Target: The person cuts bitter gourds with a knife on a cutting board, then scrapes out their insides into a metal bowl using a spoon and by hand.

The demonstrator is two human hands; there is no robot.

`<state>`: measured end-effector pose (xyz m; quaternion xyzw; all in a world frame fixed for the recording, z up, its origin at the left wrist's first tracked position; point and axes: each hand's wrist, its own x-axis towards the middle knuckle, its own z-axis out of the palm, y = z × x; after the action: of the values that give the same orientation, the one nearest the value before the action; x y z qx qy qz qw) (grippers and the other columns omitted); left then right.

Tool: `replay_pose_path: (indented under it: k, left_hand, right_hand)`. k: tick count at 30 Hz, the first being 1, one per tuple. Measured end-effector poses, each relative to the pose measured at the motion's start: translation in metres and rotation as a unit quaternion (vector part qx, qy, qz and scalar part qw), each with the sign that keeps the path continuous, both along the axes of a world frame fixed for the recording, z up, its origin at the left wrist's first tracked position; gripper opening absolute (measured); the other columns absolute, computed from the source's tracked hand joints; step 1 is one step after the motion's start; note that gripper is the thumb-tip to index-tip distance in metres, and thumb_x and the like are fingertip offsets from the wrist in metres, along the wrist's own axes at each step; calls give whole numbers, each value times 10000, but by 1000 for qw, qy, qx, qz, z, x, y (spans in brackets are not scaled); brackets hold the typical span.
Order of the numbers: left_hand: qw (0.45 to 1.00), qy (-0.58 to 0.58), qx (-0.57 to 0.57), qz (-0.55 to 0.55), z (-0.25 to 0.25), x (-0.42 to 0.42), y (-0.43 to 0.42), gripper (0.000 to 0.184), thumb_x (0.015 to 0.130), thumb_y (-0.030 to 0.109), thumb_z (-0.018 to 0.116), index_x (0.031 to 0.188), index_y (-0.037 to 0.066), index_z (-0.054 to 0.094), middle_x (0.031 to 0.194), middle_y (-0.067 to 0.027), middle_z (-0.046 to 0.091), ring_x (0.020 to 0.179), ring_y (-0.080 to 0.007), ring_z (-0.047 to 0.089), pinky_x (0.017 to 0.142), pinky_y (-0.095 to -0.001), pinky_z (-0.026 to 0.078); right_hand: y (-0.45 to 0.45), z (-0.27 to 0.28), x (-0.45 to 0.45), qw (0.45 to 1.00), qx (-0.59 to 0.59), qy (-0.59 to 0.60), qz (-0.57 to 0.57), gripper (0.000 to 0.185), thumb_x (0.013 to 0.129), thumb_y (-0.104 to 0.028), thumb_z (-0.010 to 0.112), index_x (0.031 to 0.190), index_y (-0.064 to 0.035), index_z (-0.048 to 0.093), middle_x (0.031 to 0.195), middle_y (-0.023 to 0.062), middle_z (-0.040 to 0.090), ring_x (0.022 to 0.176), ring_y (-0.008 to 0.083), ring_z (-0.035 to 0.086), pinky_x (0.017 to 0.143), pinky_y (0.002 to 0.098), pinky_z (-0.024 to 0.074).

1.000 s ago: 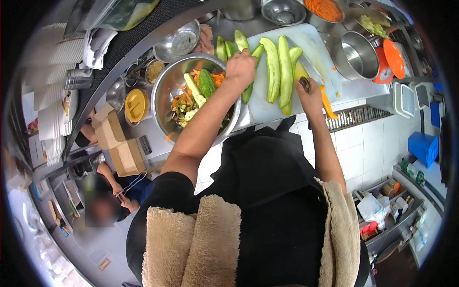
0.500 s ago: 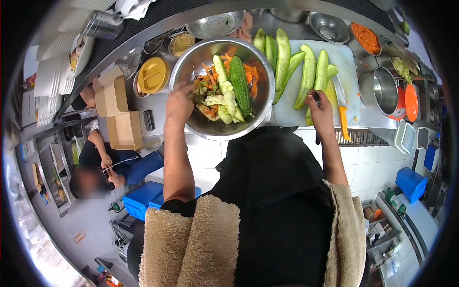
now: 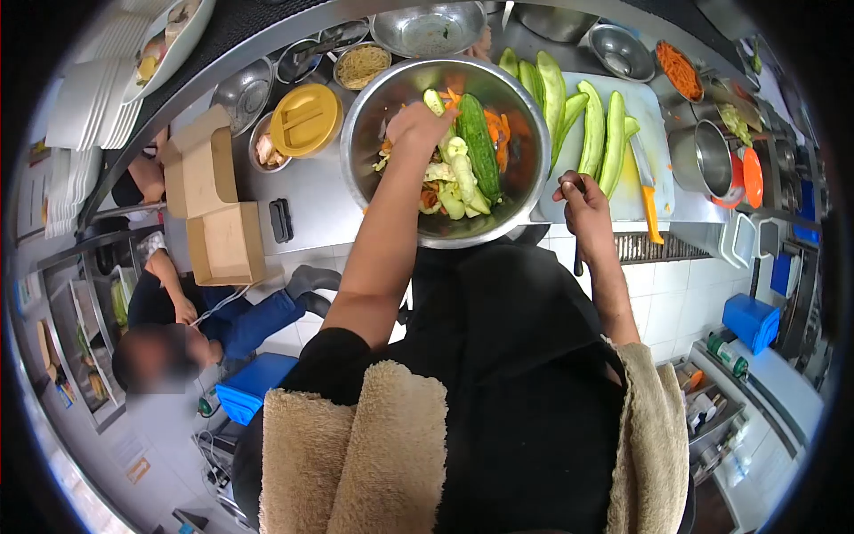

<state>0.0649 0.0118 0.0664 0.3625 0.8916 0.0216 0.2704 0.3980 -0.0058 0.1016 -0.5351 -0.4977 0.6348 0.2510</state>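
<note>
Cucumbers, long and pale green [image 3: 590,129], lie side by side on a white board [image 3: 654,98] in front of me, most pointing away; their skin looks largely removed, so I judge that part well along. One dark cucumber [image 3: 480,147], bumpy and with its skin on, lies in the wide steel bowl [image 3: 531,178] to the left of the board; it looks untouched, so some work seems left. Around it in the bowl are orange shreds [image 3: 503,142] and soft, pale, crumpled pieces [image 3: 458,178].

My left hand [image 3: 418,127] reaches into the bowl, fingers bunched downward beside the dark cucumber; I cannot tell whether they grip anything. My right hand [image 3: 583,209] is curled at the near edge of the board, pinched around a slim tool whose dark handle [image 3: 578,263] pokes out below the palm; its working end is hidden.

On the board's right side rests a knife [image 3: 652,212], its smooth yellow handle toward me. Farther right stands a shiny round pot [image 3: 701,156], with a dish of carrot shreds [image 3: 680,71] beyond. Left of the bowl, on the brushed steel desk [image 3: 311,187], sit a ridged yellow lid [image 3: 305,120] and an open, matte cardboard box [image 3: 227,240].
</note>
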Motion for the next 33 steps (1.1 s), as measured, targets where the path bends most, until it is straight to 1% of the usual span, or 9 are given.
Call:
replay_pose_path:
  k: [9, 13, 16, 17, 20, 24, 28, 32, 33]
  left_hand:
    - [959, 81, 261, 69, -11, 9, -11, 661, 788, 562, 816, 1110, 1, 680, 1021, -160, 723, 984, -371, 725, 950, -448, 572]
    - [893, -119, 423, 96, 31, 28, -40, 510, 889, 357, 853, 1114, 4, 562, 986, -107, 696, 907, -219, 695, 854, -369, 576]
    - [741, -475, 459, 117, 2, 40, -51, 376, 970, 261, 804, 1139, 27, 563, 1013, -81, 709, 888, -159, 690, 807, -323, 568]
    - [729, -491, 464, 110, -6, 45, -55, 257, 1006, 193, 763, 1149, 52, 602, 1012, -54, 717, 869, -123, 685, 779, -297, 563]
    - [725, -505, 452, 121, 1, 54, -63, 225, 1005, 189, 763, 1145, 60, 643, 991, -32, 723, 870, -120, 685, 777, -295, 565]
    - [786, -297, 538, 68, 41, 65, -62, 209, 1020, 178, 743, 1129, 46, 623, 960, -28, 723, 826, -127, 693, 755, -294, 571]
    - [774, -249, 582, 8, 105, 85, -63, 268, 1038, 175, 705, 1165, 18, 529, 913, -64, 712, 747, -146, 702, 695, -298, 570]
    - [818, -271, 507, -21, 138, 93, -61, 384, 1017, 155, 714, 1310, 44, 492, 862, -54, 667, 679, -127, 662, 601, -304, 554]
    - [829, -292, 475, -39, 144, 94, -61, 487, 1021, 112, 691, 1433, 67, 436, 875, -54, 648, 660, -134, 651, 585, -306, 555]
  right_hand:
    - [-22, 17, 24, 999, 27, -14, -42, 132, 1077, -126, 558, 1159, -48, 625, 909, 28, 667, 499, 5, 364, 420, 203, 253]
    - [-14, 25, 38, 994, -51, 69, -69, 142, 1035, -89, 505, 1144, -51, 588, 949, 52, 657, 514, 36, 347, 436, 215, 262]
    - [-8, 24, 43, 984, -61, 139, -92, 147, 1034, -94, 494, 1153, -53, 569, 957, 67, 659, 541, 51, 372, 445, 230, 284]
    - [-6, 15, 46, 982, -58, 159, -83, 127, 1035, -92, 487, 1135, -58, 556, 957, 76, 659, 561, 60, 391, 449, 242, 300]
    - [-7, 19, 39, 978, -67, 175, -96, 93, 1050, -107, 494, 1116, -73, 550, 948, 77, 657, 554, 61, 391, 447, 241, 299]
    - [-4, 4, 43, 994, 23, 102, -14, 103, 1101, -167, 475, 1098, -113, 563, 897, 34, 624, 549, 48, 391, 441, 245, 310]
    - [3, 9, 34, 983, 169, 70, 12, 153, 1121, -196, 465, 1076, -112, 584, 854, -22, 591, 617, 30, 398, 535, 230, 355]
    - [15, 51, 6, 945, 318, 47, 66, 218, 1134, -209, 457, 1188, -61, 608, 853, -18, 596, 700, 77, 513, 631, 271, 456]
    - [13, 77, -1, 945, 315, 29, 85, 250, 1121, -224, 491, 1256, -46, 605, 849, 53, 641, 738, 202, 621, 686, 351, 511]
